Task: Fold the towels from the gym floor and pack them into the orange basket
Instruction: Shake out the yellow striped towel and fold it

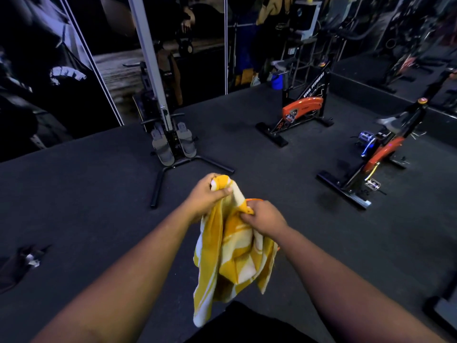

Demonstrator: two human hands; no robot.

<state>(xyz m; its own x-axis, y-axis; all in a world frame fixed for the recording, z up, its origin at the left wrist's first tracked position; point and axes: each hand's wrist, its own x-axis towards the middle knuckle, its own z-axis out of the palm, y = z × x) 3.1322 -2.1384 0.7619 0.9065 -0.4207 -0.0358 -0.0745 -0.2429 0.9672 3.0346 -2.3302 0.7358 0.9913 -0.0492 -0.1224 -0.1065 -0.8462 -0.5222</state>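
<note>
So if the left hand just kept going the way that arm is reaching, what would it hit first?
Probably the bare floor, then the rowing machine's black base beyond; depth is hard to judge. The left hand grips the yellow towel.

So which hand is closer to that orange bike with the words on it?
Right. The right hand grips the yellow towel on the side toward the orange exercise bike; the left hand grips it farther left.
</note>
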